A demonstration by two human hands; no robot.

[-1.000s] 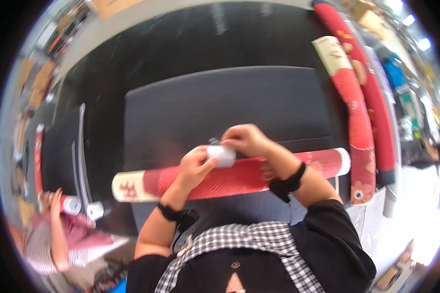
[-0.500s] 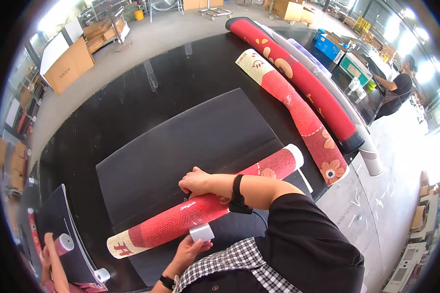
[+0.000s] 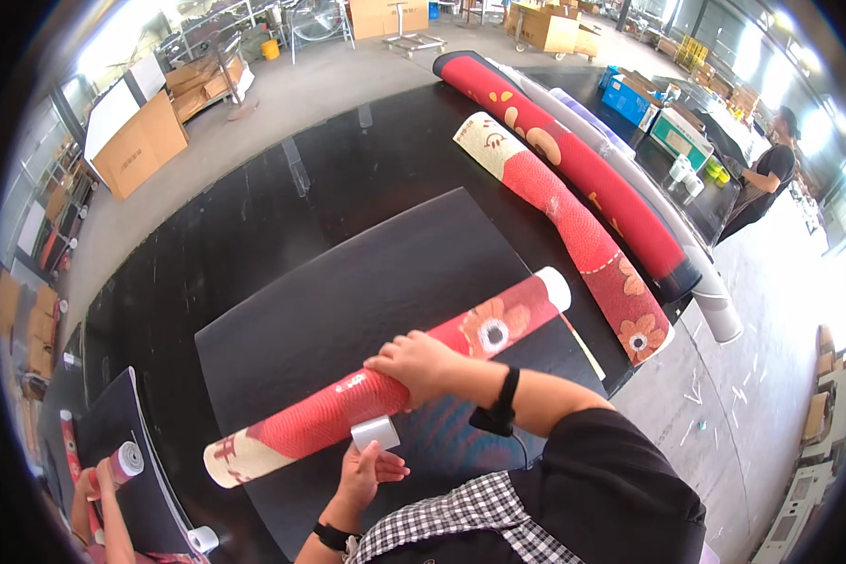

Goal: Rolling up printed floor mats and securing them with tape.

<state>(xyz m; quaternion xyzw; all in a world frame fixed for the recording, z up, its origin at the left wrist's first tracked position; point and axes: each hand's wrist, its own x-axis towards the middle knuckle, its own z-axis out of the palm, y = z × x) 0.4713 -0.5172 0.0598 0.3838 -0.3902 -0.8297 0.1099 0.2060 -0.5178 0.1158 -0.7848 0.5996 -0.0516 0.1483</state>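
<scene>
A rolled red mat (image 3: 310,415) with a cream end and an orange flower lies slantwise in front of me. My right hand (image 3: 421,368) is closed over the middle of it, fingers curled round its top. Close to the mat's near side, my left hand (image 3: 367,470) pinches a small, pale, shiny roll of tape (image 3: 375,433) between thumb and fingers. The tape roll sits against or very near the mat; I cannot tell whether a strip is stuck there. Beneath the mat is a black sheet (image 3: 348,273) on the dark table (image 3: 226,226).
Another red mat (image 3: 573,230) lies to the right, beside a longer red roll (image 3: 583,169) and a grey roll (image 3: 724,320). At lower left, another person's hands (image 3: 103,479) hold a rolled mat (image 3: 127,459). A person (image 3: 769,174) stands far right near boxes (image 3: 630,99).
The mat has turned, bringing its flower into sight. My right hand has moved from the mat's far edge onto its top. My left hand with the tape has shifted slightly left and up.
</scene>
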